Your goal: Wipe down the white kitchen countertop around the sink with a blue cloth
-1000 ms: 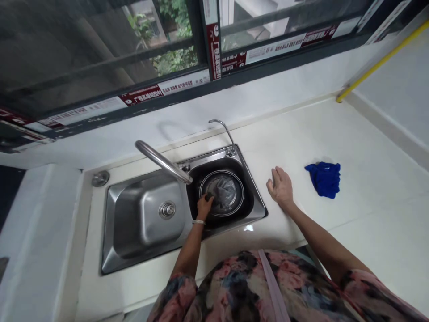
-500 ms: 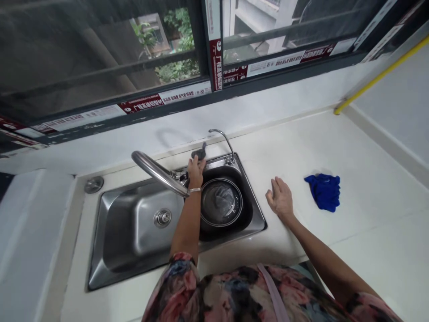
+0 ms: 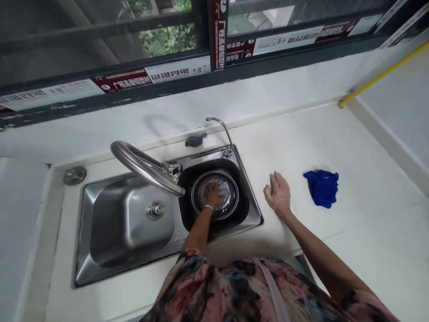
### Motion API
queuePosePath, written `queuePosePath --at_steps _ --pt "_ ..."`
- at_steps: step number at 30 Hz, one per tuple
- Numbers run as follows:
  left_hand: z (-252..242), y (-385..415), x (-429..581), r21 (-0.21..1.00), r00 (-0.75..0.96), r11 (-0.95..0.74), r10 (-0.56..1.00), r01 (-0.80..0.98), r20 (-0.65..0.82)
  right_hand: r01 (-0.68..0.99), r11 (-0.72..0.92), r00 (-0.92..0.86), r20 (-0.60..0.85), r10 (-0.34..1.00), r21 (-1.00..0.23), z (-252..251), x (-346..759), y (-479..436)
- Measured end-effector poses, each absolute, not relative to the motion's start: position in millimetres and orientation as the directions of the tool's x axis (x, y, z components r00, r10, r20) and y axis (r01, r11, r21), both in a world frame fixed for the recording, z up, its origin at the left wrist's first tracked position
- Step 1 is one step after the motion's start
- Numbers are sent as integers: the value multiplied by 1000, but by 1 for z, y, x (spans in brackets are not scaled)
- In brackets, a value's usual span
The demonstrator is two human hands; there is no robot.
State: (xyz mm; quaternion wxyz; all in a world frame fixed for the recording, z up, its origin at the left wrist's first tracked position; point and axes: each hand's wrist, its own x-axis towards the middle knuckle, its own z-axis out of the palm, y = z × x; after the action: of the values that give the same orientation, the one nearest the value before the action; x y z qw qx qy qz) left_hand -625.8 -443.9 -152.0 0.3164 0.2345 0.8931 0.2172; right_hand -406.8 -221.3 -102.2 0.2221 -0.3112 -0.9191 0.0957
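My left hand (image 3: 214,196) reaches into the right-hand basin with its fingers spread over a round, dark pan-like vessel (image 3: 234,199) with a pale rim. The middle of the vessel shines as if wet; whether the fingertips touch it I cannot tell. A dark mesh scouring ball (image 3: 193,141) with a loop lies on the ledge behind the sink, apart from both hands. My right hand (image 3: 279,193) is above the counter just right of the sink, fingers stretched out and holding nothing.
The curved main tap (image 3: 147,167) arches over the double sink's left basin (image 3: 110,241). A thin tap (image 3: 225,127) stands at the back right corner. On the counter lie a crumpled blue cloth (image 3: 322,188) and, at left, a round metal piece (image 3: 75,175). A yellow pipe (image 3: 378,78) runs up the wall.
My left hand has let go of the scouring ball on the back ledge and come down over the round vessel in the basin. My right hand stays beside the sink. The view has tilted down slightly.
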Motion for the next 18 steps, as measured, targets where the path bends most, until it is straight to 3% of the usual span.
queuePosePath --at_steps 7,13,18 --pt "-162 -469 -591 472 -520 734 680 489 -517 523 783 -707 341 619 -337 -100 -405 -221" --pt "-155 -493 -653 286 -643 833 549 473 -535 531 797 -706 370 603 -286 -100 -406 -221" --pt "-155 -489 -679 226 -701 866 495 446 -512 538 806 -723 356 592 -246 -99 -406 -221"
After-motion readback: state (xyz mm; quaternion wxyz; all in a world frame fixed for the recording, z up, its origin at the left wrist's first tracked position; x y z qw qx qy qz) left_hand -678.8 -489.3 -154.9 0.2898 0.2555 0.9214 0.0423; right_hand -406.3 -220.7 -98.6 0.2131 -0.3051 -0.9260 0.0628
